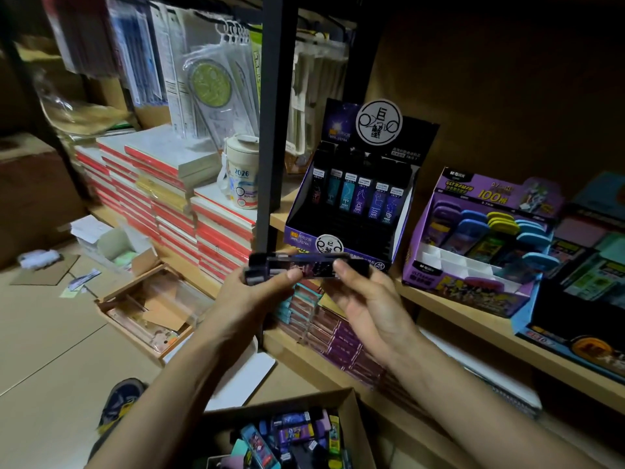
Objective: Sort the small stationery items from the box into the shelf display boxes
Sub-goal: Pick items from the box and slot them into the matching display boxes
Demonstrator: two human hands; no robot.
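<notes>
Both my hands hold a bunch of small dark lead-refill cases level in front of the shelf. My left hand grips the left end with curled fingers. My right hand pinches the right end between thumb and fingers. Just behind them stands the black-and-purple constellation display box, with several upright cases in its back row and its front rows bare. To its right is a purple display box holding blue, yellow and purple cases. The cardboard source box with mixed small items sits at the bottom.
A black shelf post rises just left of my hands. Stacked red-edged notebooks and a cup fill the left shelf. A blue display box sits far right. Open cartons lie on the floor.
</notes>
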